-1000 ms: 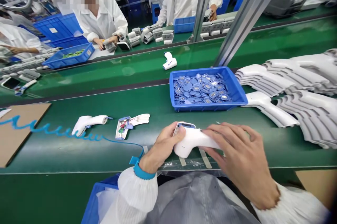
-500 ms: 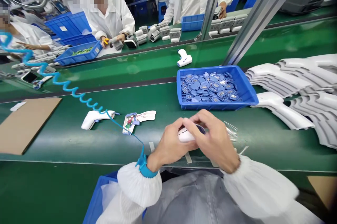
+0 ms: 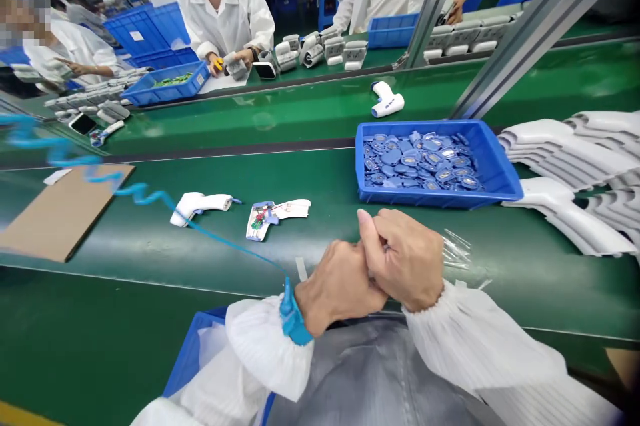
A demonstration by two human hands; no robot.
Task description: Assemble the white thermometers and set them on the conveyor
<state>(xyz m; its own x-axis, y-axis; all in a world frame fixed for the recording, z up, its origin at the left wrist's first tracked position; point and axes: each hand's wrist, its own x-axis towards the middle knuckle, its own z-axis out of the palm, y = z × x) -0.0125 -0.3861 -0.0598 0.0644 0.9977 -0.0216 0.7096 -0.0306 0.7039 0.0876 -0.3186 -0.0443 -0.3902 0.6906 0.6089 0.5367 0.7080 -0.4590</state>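
My left hand (image 3: 337,286) and my right hand (image 3: 405,256) are pressed together over the near edge of the green belt, both with fingers curled shut. The white thermometer housing they grip is covered by the fingers. A blue wrist strap (image 3: 293,319) sits on my left wrist, with its coiled cord (image 3: 150,198) stretching left. A blue tray (image 3: 500,169) of small blue parts (image 3: 415,159) stands just beyond my hands. To the left lie an open housing half with a circuit board (image 3: 273,216) and a closed white thermometer (image 3: 200,205).
Stacked white housing shells (image 3: 565,153) fill the right side. Clear film scraps (image 3: 455,249) lie by my right hand. A cardboard sheet (image 3: 60,213) lies at the left, another thermometer (image 3: 386,101) on the far belt. Slanted metal posts (image 3: 530,36) rise behind the tray. People in white coats work across the belt.
My hands turned the white housing from lying flat and closed round it, so it is now hidden. The view shifted left and the blue cord swung.
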